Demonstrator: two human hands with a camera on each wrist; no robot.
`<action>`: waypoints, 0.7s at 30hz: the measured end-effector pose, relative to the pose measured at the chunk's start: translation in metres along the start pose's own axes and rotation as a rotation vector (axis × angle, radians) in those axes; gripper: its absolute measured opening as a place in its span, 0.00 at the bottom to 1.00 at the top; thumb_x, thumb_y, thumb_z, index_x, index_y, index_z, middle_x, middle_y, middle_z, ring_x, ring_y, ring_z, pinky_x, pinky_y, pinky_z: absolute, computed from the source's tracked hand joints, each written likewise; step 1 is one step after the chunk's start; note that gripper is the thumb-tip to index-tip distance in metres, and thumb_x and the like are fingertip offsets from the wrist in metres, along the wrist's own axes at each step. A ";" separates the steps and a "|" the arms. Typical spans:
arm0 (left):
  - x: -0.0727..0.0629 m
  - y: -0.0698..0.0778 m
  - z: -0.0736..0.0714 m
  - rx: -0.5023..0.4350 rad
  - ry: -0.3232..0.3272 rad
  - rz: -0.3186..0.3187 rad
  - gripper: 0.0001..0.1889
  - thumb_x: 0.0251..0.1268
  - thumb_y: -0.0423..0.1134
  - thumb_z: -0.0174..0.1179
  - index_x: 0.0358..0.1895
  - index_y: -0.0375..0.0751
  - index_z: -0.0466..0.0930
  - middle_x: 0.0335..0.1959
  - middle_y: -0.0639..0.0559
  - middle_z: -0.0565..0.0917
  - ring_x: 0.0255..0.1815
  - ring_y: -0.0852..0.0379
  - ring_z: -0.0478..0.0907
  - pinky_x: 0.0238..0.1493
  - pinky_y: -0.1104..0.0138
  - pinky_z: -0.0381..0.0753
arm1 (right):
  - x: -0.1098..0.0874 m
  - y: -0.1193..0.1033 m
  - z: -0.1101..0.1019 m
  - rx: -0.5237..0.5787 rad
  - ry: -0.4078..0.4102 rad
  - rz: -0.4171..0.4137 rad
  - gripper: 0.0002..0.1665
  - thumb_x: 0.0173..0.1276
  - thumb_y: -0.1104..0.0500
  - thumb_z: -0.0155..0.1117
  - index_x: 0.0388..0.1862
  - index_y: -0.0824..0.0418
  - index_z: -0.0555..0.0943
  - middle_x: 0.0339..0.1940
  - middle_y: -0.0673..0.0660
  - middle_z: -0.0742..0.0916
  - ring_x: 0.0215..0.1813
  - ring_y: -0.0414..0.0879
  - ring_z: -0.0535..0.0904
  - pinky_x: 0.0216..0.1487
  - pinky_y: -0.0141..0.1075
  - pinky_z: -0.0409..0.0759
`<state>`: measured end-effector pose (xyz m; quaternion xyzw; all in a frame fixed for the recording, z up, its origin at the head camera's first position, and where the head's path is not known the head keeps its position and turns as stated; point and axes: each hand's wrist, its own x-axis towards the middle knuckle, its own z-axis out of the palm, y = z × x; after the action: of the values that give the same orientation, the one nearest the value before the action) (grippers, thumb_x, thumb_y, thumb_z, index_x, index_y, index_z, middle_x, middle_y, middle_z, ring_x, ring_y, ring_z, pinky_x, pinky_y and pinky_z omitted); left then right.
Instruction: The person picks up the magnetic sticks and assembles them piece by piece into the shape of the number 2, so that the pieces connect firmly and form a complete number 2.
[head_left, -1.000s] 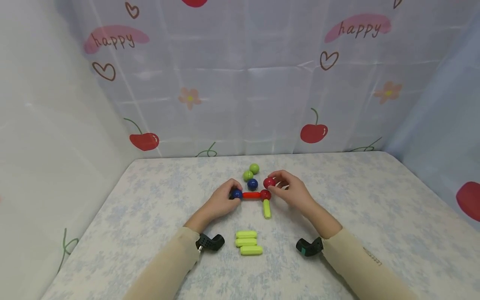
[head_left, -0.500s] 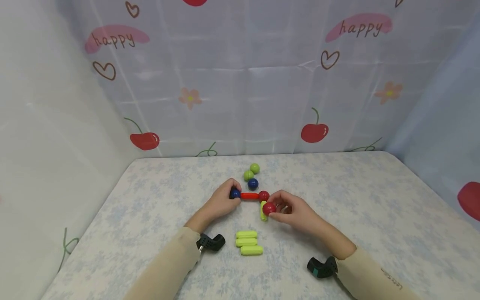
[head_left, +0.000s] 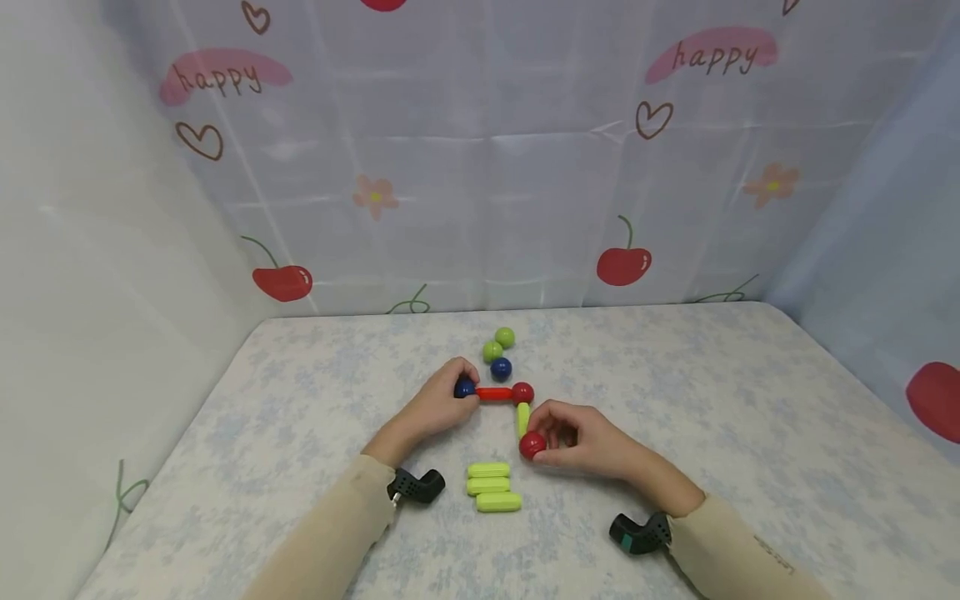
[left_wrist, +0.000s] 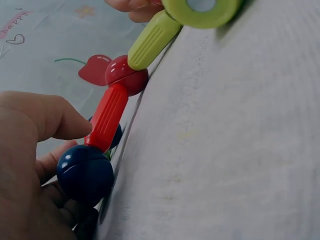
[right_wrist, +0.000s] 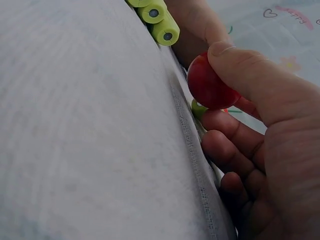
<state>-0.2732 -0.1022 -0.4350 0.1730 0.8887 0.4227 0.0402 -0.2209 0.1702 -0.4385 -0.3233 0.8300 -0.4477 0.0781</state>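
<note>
My left hand (head_left: 438,406) holds a dark blue ball (head_left: 465,388) at the left end of a red rod (head_left: 495,393); in the left wrist view the thumb lies by the rod (left_wrist: 107,117). A red ball (head_left: 522,392) joins the rod's right end. From that ball a yellow-green rod (head_left: 522,419) runs toward the person. At its near end, my right hand (head_left: 588,437) pinches a second red ball (head_left: 532,445) between thumb and fingers, plain in the right wrist view (right_wrist: 210,85). Whether this ball touches the rod is hard to tell.
Several loose yellow-green rods (head_left: 489,485) lie side by side nearer the person. Behind the joined pieces sit a loose blue ball (head_left: 501,369) and two green balls (head_left: 498,344). A patterned cloth covers the table (head_left: 337,367); a printed curtain (head_left: 480,167) hangs behind.
My right hand has brought its red ball from beside the joined red ball toward the person, to the yellow-green rod's near end. The left hand stays on the blue ball, with the joined pieces shifted slightly left.
</note>
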 end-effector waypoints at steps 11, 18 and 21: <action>0.002 0.028 0.002 0.285 -0.010 0.292 0.15 0.69 0.44 0.63 0.57 0.56 0.82 0.54 0.56 0.81 0.55 0.55 0.78 0.58 0.54 0.74 | 0.002 -0.001 0.000 -0.020 -0.018 -0.027 0.17 0.61 0.49 0.76 0.46 0.47 0.80 0.33 0.48 0.84 0.32 0.39 0.77 0.31 0.29 0.74; 0.002 0.028 0.010 0.316 -0.057 0.284 0.19 0.72 0.34 0.59 0.61 0.58 0.82 0.55 0.56 0.81 0.56 0.57 0.78 0.55 0.61 0.79 | 0.002 -0.001 0.000 -0.013 -0.023 -0.021 0.17 0.61 0.50 0.76 0.46 0.48 0.80 0.33 0.49 0.84 0.32 0.38 0.77 0.32 0.29 0.74; 0.003 0.025 0.011 0.290 -0.070 0.269 0.19 0.72 0.33 0.58 0.61 0.58 0.82 0.53 0.56 0.82 0.53 0.58 0.79 0.52 0.63 0.78 | 0.001 0.000 0.000 -0.014 -0.022 -0.015 0.17 0.61 0.50 0.76 0.46 0.47 0.80 0.33 0.49 0.84 0.32 0.38 0.76 0.32 0.29 0.74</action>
<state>-0.2668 -0.0785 -0.4230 0.3090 0.9072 0.2853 -0.0113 -0.2216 0.1692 -0.4386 -0.3352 0.8297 -0.4389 0.0816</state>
